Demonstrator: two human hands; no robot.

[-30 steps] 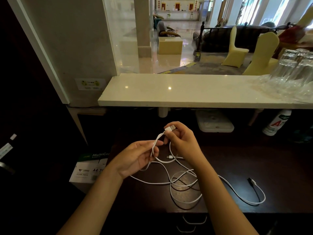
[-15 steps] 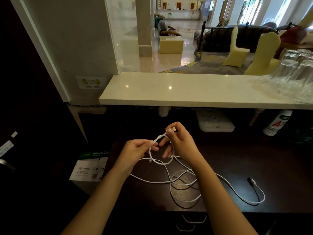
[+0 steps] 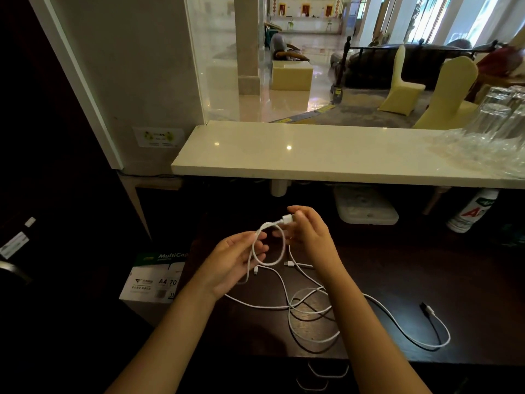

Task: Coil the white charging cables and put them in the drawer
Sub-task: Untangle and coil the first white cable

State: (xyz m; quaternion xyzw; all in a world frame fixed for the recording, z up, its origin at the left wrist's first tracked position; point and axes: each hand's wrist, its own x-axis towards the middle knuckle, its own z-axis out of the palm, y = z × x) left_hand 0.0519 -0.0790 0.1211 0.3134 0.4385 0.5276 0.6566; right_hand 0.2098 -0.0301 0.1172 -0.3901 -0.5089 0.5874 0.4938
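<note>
right hand [image 3: 309, 237]: you're pinching the USB plug of the thin white charging cable [image 3: 287, 307], fingers closed on it.
left hand [image 3: 233, 260]: half-curled, gripping the first loop [image 3: 270, 245].
rest of cable: sprawled on the dark wooden desk [image 3: 397, 268].
tip: keep loops equal; drawer handles [image 3: 326, 372] sit right below.

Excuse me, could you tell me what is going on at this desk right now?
A person is coiling a white charging cable above a dark desk. The right hand pinches the USB plug, while the left hand holds the first small loop. Most of the cable lies loose and tangled on the desk, one end trailing off to the right. Drawer handles show below the desk edge; nothing is put away yet.
</note>
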